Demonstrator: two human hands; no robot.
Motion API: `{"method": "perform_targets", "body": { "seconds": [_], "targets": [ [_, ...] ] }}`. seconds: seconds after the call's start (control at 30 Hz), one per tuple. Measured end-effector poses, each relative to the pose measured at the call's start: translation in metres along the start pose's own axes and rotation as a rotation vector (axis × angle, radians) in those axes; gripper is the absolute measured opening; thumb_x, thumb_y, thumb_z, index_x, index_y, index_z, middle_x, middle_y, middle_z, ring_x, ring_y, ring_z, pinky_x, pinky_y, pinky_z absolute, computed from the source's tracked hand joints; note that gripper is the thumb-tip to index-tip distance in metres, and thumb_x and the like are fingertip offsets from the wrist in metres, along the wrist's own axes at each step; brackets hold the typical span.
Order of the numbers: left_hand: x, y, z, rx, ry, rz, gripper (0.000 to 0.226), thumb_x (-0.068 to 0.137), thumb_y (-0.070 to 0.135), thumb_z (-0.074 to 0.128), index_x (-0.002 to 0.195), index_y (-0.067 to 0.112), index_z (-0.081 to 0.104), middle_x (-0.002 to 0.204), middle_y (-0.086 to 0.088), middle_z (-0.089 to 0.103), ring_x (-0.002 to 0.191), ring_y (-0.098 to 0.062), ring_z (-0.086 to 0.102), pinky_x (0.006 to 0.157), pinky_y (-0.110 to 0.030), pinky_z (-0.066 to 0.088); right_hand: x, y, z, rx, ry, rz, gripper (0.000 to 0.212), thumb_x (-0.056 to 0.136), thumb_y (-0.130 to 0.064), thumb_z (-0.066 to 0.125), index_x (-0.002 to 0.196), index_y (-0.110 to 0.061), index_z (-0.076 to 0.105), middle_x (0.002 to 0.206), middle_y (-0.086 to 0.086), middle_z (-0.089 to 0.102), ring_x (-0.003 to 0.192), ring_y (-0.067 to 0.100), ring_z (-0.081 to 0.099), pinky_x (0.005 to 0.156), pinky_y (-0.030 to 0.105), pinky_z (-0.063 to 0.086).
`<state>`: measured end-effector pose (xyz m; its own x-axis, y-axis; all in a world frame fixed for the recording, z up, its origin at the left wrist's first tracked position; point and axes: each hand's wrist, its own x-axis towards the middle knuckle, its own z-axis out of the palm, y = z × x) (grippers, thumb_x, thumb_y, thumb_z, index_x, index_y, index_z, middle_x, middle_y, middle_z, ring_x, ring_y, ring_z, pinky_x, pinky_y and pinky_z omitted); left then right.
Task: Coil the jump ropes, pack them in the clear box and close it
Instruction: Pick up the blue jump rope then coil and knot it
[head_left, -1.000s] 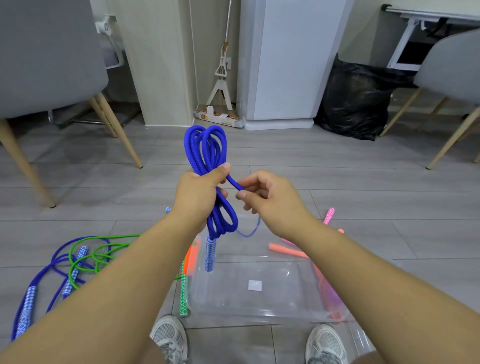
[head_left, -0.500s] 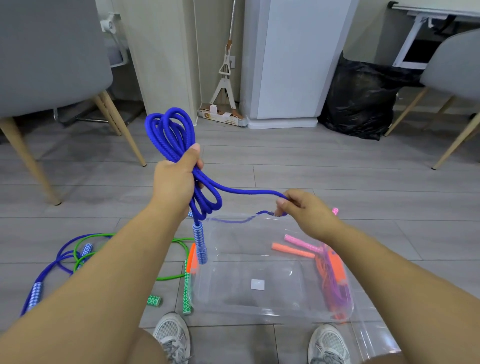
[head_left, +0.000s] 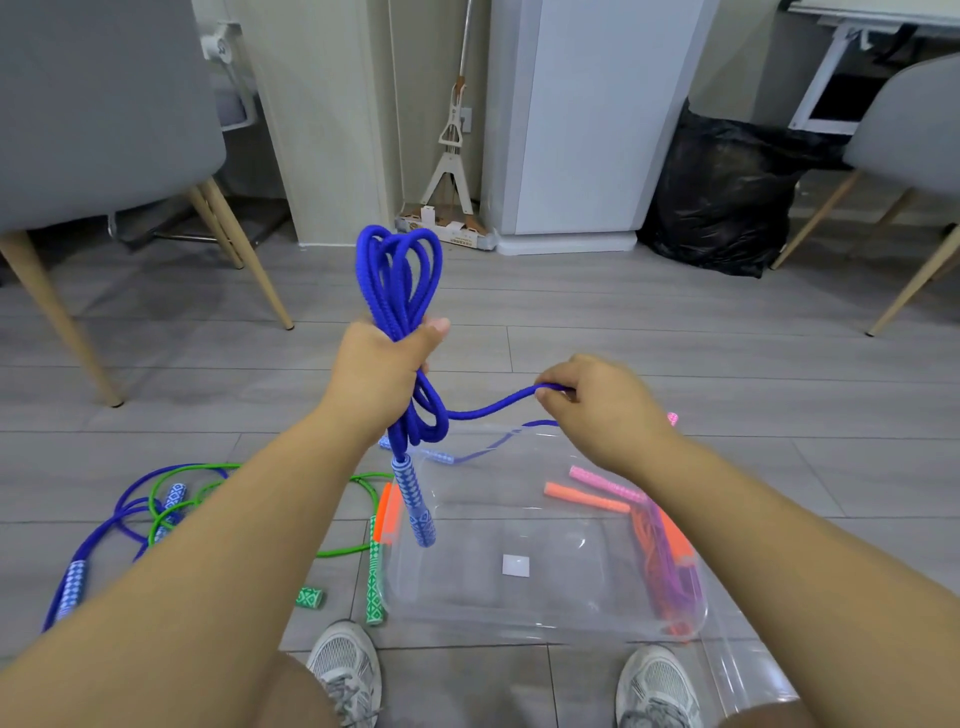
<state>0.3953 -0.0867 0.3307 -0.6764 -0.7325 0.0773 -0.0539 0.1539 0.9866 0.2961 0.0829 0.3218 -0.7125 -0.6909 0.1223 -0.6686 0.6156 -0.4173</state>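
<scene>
Above clear box (head_left: 545, 618) — blue rope (head_left: 397, 280) in left hand (head_left: 379, 374)

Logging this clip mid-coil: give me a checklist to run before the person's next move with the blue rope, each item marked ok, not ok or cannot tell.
1. Coil secured: ok; the left hand grips the looped blue rope at mid-length.
2. Free strand controlled: ok; the right hand pinches it, and it hangs slack between the hands.
3. Hanging handle free of the clear box: cannot tell; it dangles over the left wall.
4. Box open for packing: ok; no lid on it.
5. Other ropes coiled: not ok; the green rope and second blue rope lie loose on the floor.
</scene>
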Motion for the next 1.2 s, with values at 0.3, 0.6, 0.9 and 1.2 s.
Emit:
{"method": "perform_targets", "body": {
  "seconds": [0.3,0.6,0.9,1.2],
  "targets": [
    [-0.009,-0.006,0.015,0.101,-0.168,-0.009,0.015,0.089,0.028,0.062,0.087,0.017,0.052,0.071,-0.002,0.060,0.045,0.000,0.055,0.052,-0.020,0.043,-0.006,-0.025,-0.006,0.548,-0.180,-0.078,0.010,0.089,-0.018,0.060,0.091,-0.019,0.070,0.080,-0.007,0.063,0.066,-0.002,0.052,0.061,0.004,0.039],
    [-0.021,-0.007,0.026,-0.145,-0.299,-0.140,0.025,0.095,0.025,0.054,0.090,0.001,0.063,0.055,-0.003,0.064,0.051,-0.014,0.062,0.052,-0.023,0.050,-0.003,-0.036,0.007,0.727,0.083,-0.041,0.033,0.073,-0.008,0.075,0.082,-0.022,0.046,0.066,-0.002,0.066,0.055,0.002,0.060,0.056,0.009,0.043],
    [-0.017,-0.008,0.022,-0.001,-0.305,-0.092,0.028,0.089,0.024,0.062,0.070,0.007,0.053,0.045,0.001,0.051,0.039,-0.012,0.046,0.045,-0.022,0.041,-0.002,-0.026,0.009,0.530,0.066,-0.024,0.042,0.068,-0.035,0.080,0.083,-0.023,0.042,0.066,-0.004,0.056,0.054,0.005,0.046,0.052,0.017,0.038],
    [0.002,-0.007,-0.003,-0.196,-0.189,-0.136,0.029,0.084,0.031,0.069,0.068,0.013,0.053,0.057,-0.001,0.047,0.045,-0.013,0.041,0.048,-0.026,0.038,-0.002,0.033,0.000,0.484,0.022,0.055,0.016,0.091,-0.028,0.057,0.077,-0.034,0.062,0.069,0.003,0.054,0.066,0.014,0.047,0.066,0.029,0.040]
  ]
}}
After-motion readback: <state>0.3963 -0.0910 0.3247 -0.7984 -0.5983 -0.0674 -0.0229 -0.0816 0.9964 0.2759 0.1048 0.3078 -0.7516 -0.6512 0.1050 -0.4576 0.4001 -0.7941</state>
